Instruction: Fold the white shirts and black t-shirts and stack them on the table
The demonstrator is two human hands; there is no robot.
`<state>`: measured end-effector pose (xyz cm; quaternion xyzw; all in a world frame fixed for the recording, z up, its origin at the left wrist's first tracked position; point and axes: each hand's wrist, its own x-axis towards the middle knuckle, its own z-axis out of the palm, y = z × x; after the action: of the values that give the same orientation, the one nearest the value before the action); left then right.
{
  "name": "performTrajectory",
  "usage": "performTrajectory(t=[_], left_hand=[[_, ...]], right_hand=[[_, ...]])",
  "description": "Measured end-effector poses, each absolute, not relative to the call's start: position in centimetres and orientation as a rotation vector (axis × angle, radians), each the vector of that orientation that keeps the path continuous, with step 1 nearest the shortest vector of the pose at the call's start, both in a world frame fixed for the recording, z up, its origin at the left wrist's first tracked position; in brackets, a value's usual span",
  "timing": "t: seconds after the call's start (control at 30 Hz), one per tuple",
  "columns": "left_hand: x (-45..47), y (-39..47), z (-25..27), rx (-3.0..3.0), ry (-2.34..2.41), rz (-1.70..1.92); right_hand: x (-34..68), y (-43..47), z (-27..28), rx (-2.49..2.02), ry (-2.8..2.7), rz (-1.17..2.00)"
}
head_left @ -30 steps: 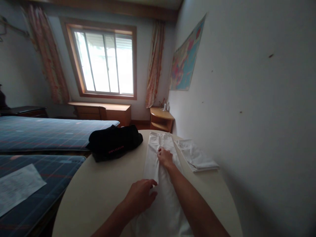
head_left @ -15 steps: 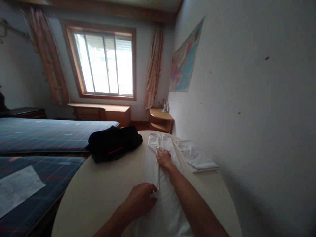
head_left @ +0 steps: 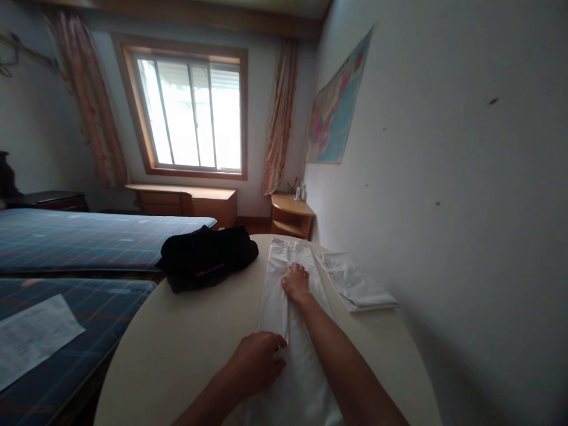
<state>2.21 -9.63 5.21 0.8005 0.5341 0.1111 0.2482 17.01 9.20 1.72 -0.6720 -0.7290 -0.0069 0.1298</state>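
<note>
A long white garment [head_left: 306, 367], folded into a narrow strip and looking like trousers, lies lengthwise on the round cream table [head_left: 177, 349]. Its far end is gathered and wrinkled. My right hand [head_left: 296, 281] rests on its upper part, fingers spread and slightly bent on the cloth. Nearer to me, my left hand [head_left: 257, 362] is at the garment's left side, its thumb and fingers apart around a lengthwise fold. No cloth visibly shows pinched in either hand. My right forearm covers part of the garment's right side.
A second folded white garment [head_left: 361, 287] lies at the table's right, near the wall. A bundled black cloth item [head_left: 208, 257] with small red lettering sits at the back left. Beds with blue plaid mattresses [head_left: 97, 242] stand left, one bearing a paper sheet [head_left: 38, 334].
The whole view has shifted slightly. My right hand has turned a little on the cloth, with its fingers more upright. My left hand stays by the fold.
</note>
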Motion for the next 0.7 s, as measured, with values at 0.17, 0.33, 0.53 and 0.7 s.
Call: performTrajectory(t=[0.17,0.33,0.53,0.7], left_hand=[[2.3,-9.7,5.4,2.179,1.451,0.272],[2.3,-9.7,5.6,2.181,1.436,0.291],[2.1,-9.8,5.8,2.159,1.433,0.305],[1.9,-10.0,5.9,2.149,1.411,0.313]], right_hand=[[16.6,9.2,2.3,-1.792,-2.299,0.066],[15.9,9.5,2.1,-1.773,-2.428,0.224],[15.2,10.1,2.1,-1.804,-2.396,0.244],[15.6,10.7,2.0,-1.834,-2.368,0.233]])
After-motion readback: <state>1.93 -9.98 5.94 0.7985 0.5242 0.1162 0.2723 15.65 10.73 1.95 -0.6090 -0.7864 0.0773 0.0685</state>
